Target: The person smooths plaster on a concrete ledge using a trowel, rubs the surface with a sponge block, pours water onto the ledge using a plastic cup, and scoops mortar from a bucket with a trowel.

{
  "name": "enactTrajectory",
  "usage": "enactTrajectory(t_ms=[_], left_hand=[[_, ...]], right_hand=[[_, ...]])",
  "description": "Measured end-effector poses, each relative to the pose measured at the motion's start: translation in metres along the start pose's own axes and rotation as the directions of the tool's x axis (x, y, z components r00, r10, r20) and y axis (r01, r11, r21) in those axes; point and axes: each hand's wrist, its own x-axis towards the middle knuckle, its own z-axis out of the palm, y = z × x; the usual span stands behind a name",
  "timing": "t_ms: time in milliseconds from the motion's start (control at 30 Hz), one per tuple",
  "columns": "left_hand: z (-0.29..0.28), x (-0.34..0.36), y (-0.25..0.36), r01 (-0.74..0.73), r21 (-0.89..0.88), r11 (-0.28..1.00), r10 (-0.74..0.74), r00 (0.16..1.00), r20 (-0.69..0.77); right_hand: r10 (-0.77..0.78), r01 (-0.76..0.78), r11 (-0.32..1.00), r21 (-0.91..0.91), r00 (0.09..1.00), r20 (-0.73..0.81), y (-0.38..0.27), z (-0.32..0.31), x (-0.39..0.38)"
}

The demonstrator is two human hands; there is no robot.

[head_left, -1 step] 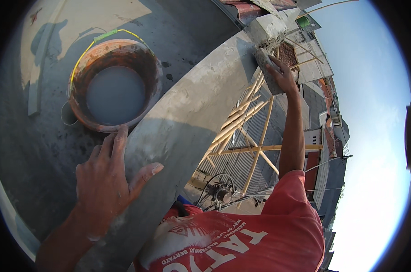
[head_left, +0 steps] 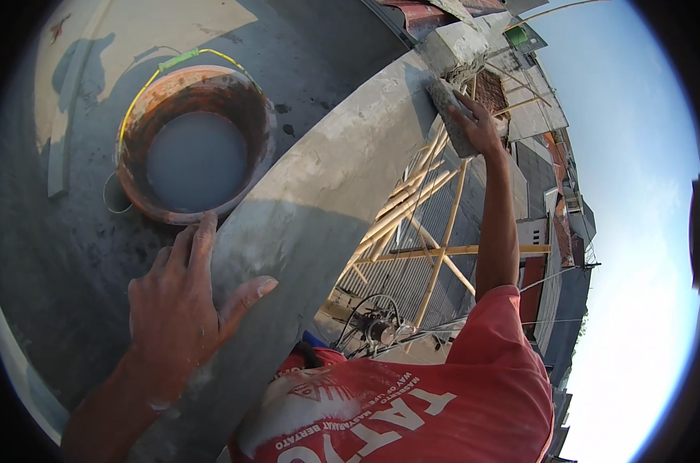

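My left hand (head_left: 176, 297) rests with its thumb spread wide and its fingers stretched forward along the inner edge of a grey plastered wall (head_left: 307, 177). Its fingertips come near the rim of an orange bucket (head_left: 267, 127), which holds cloudy grey liquid (head_left: 197, 162). At the far end of the wall, my right hand (head_left: 479, 127) is closed on a mortar-covered float (head_left: 450, 116). The float lies along the wall's outer edge, just below a rough concrete block (head_left: 452, 48). Its handle is hidden by the hand.
Beyond the wall there is a drop with bamboo poles (head_left: 412, 202) and a corrugated metal roof (head_left: 412, 278). A machine with a wheel (head_left: 377, 328) stands below. The bucket's yellow handle (head_left: 142, 96) is raised. A long pale strip (head_left: 60, 158) lies at the left.
My right hand and the float have shifted slightly to the left, toward the wall. My left hand and the bucket stay almost where they were.
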Motion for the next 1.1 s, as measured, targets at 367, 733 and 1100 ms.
enactTrajectory(t_ms=[367,733,1100], left_hand=[[0.001,-0.001,-0.001,-0.034,0.05,0.998,0.036,0.998,-0.046],[0.001,-0.001,-0.004,-0.017,0.081,0.997,0.019,1.0,-0.025],[0.002,0.003,0.0,-0.023,0.051,0.998,0.024,1.0,-0.009]], right_hand=[[-0.182,0.181,0.981,0.068,0.983,-0.003,-0.033,-0.018,-0.05],[-0.336,0.281,0.908,0.311,0.932,0.138,-0.02,-0.003,-0.026],[-0.229,0.229,0.973,0.016,0.97,0.08,0.023,0.006,0.016]])
